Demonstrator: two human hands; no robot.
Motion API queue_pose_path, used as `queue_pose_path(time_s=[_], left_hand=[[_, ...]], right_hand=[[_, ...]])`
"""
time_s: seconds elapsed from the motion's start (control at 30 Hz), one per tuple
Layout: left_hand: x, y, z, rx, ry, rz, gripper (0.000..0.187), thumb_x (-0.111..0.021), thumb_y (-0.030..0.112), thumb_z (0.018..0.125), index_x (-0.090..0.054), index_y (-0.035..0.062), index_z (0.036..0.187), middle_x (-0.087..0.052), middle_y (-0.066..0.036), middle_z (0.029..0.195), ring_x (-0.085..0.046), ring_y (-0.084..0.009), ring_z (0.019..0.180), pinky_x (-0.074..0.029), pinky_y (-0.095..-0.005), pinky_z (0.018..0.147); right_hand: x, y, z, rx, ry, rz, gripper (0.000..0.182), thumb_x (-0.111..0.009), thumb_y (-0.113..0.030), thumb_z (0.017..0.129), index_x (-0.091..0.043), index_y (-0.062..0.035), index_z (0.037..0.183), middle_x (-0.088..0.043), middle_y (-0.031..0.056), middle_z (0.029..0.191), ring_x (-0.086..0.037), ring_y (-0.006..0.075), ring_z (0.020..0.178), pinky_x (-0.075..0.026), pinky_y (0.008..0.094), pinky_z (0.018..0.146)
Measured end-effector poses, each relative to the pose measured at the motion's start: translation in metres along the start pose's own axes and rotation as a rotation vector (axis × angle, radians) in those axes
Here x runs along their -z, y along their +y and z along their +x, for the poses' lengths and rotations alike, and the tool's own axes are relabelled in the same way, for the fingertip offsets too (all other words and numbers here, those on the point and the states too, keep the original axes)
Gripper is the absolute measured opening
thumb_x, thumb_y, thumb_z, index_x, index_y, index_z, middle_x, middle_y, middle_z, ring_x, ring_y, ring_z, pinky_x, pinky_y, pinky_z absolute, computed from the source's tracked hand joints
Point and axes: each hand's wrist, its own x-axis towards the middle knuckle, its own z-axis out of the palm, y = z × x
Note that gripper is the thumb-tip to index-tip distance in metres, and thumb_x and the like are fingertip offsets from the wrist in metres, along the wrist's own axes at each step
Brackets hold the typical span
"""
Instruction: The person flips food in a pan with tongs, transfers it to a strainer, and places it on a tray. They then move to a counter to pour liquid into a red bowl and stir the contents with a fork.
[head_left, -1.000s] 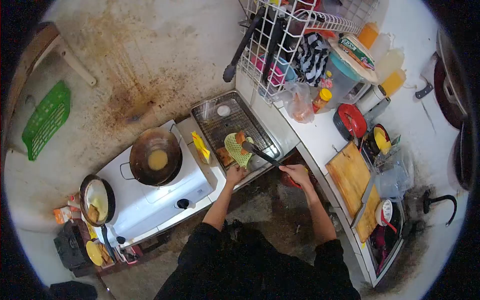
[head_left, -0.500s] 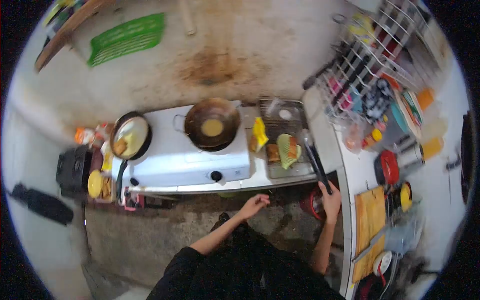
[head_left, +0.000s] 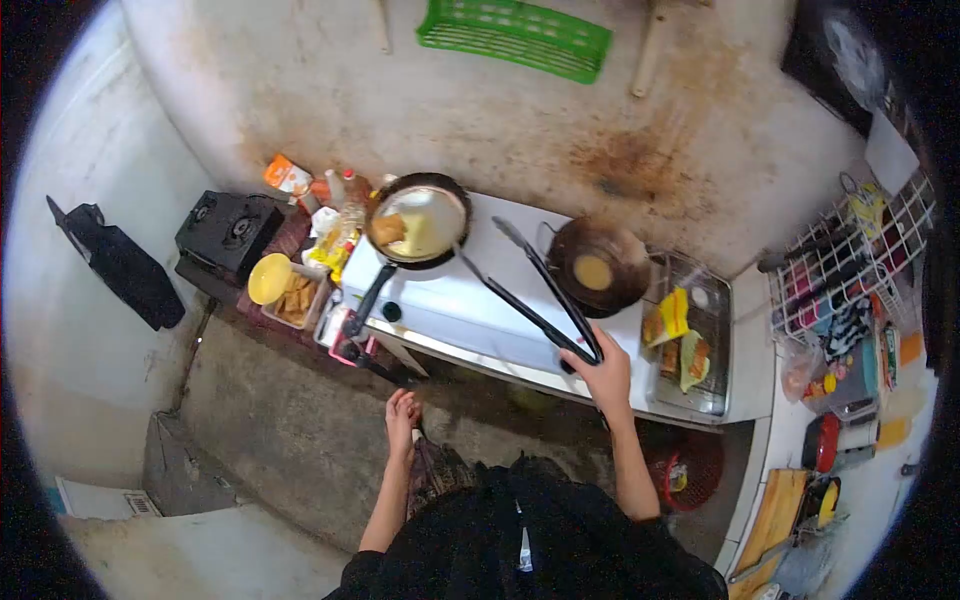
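Note:
My right hand (head_left: 607,378) is closed around the handle end of black-handled tongs (head_left: 547,322). The tongs' two arms are spread over the white stove, and one tip comes close to the rim of a frying pan (head_left: 463,208). A golden-brown fried piece (head_left: 388,230) and a pale yellowish-green piece (head_left: 416,236) lie in that pan. Below the counter's front edge, my left hand (head_left: 401,420) hangs with loosely curled fingers and nothing in them. Right of the tongs, a dark wok (head_left: 622,262) on the stove (head_left: 440,309) has a little yellowish liquid at its bottom.
A metal tray (head_left: 712,398) with a rack holds browned food, a green leaf-like piece and a yellow packet (head_left: 667,318). At left, a plastic box (head_left: 300,312) of fried pieces stands beside a yellow lid (head_left: 269,278). A red basket (head_left: 706,470) sits under the counter.
The view has turned left. My right hand has carried the tongs from beside the tray to over the stove, their arms now spread apart. My left hand has moved left too.

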Motion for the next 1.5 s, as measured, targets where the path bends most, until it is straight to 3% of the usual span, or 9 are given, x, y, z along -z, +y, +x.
queue_pose_path(time_s=[0.07,0.2,0.4,0.73,0.97,1.03,1.2,1.3,1.5], left_hand=[[0.028,0.022,0.031,0.065,0.131,-0.044,0.036,-0.046,0.015,0.083,-0.034,0.0051,0.115,-0.049,-0.005,0.104,-0.052,-0.0125,0.086,-0.041,-0.0226,0.068],[0.054,0.069,0.085,0.0,0.002,0.002,0.041,-0.046,0.017,0.083,-0.031,0.0051,0.119,-0.042,-0.007,0.112,-0.047,-0.0166,0.1,-0.037,-0.0279,0.083],[0.075,0.103,0.14,0.079,-0.14,0.064,0.041,-0.045,0.018,0.084,-0.031,0.0064,0.12,-0.04,-0.006,0.116,-0.045,-0.0155,0.101,-0.037,-0.0281,0.083],[0.085,0.115,0.149,0.181,-0.238,0.095,0.038,-0.046,0.015,0.082,-0.036,0.0064,0.118,-0.045,-0.005,0.113,-0.047,-0.0135,0.097,-0.036,-0.0273,0.083],[0.085,0.112,0.141,0.167,-0.254,-0.008,0.034,-0.046,0.017,0.083,-0.04,0.0067,0.115,-0.046,-0.004,0.112,-0.05,-0.0112,0.093,-0.037,-0.0263,0.081],[0.083,0.114,0.143,0.171,-0.243,0.0,0.033,-0.047,0.018,0.083,-0.042,0.0068,0.114,-0.048,-0.003,0.11,-0.05,-0.0109,0.091,-0.038,-0.0258,0.081],[0.084,0.119,0.148,0.169,-0.239,-0.022,0.032,-0.046,0.019,0.084,-0.043,0.0073,0.113,-0.051,-0.002,0.107,-0.05,-0.01,0.091,-0.038,-0.0249,0.08],[0.086,0.12,0.148,0.169,-0.241,-0.019,0.031,-0.045,0.019,0.085,-0.044,0.0074,0.113,-0.052,-0.002,0.106,-0.05,-0.0094,0.09,-0.038,-0.0239,0.079],[0.089,0.12,0.15,0.179,-0.229,-0.026,0.03,-0.044,0.018,0.085,-0.043,0.0067,0.113,-0.052,-0.003,0.106,-0.051,-0.0097,0.09,-0.039,-0.0236,0.079]], right_hand=[[-0.046,-0.02,0.034,0.153,-0.002,-0.158,0.057,-0.069,-0.033,0.063,-0.051,0.0006,0.106,-0.058,0.0135,0.092,-0.057,0.0265,0.08,-0.044,0.0311,0.071],[-0.114,-0.064,0.094,0.308,-0.09,-0.378,0.06,-0.068,-0.032,0.062,-0.048,-0.0023,0.109,-0.056,0.0128,0.09,-0.057,0.0293,0.077,-0.047,0.0351,0.065],[-0.165,-0.103,0.142,0.469,-0.198,-0.688,0.057,-0.068,-0.029,0.063,-0.046,-0.007,0.111,-0.056,0.0084,0.091,-0.059,0.025,0.069,-0.049,0.0345,0.056],[-0.193,-0.126,0.157,0.491,-0.339,-0.777,0.053,-0.065,-0.029,0.066,-0.046,-0.007,0.11,-0.055,0.01,0.092,-0.059,0.026,0.069,-0.048,0.0356,0.056],[-0.177,-0.093,0.18,0.294,-0.293,-0.428,0.047,-0.067,-0.036,0.063,-0.059,-0.0037,0.096,-0.061,0.0145,0.079,-0.059,0.0287,0.075,-0.046,0.036,0.067],[-0.169,-0.08,0.188,0.045,-0.364,-0.262,0.045,-0.065,-0.041,0.065,-0.062,-0.0046,0.092,-0.061,0.015,0.079,-0.059,0.0291,0.073,-0.046,0.0357,0.067],[-0.147,-0.039,0.187,-0.175,-0.429,-0.118,0.046,-0.062,-0.046,0.067,-0.063,-0.0028,0.082,-0.061,0.0054,0.066,-0.054,0.0121,0.063,-0.042,0.0253,0.062],[-0.133,-0.035,0.183,-0.435,-0.486,-0.111,0.043,-0.063,-0.043,0.067,-0.063,-0.002,0.081,-0.061,0.0046,0.066,-0.053,0.0112,0.063,-0.042,0.0248,0.063],[-0.113,-0.043,0.179,-0.193,-0.351,-0.142,0.039,-0.064,-0.038,0.068,-0.064,-0.0035,0.087,-0.062,0.0057,0.069,-0.053,0.0093,0.062,-0.041,0.0259,0.06]])
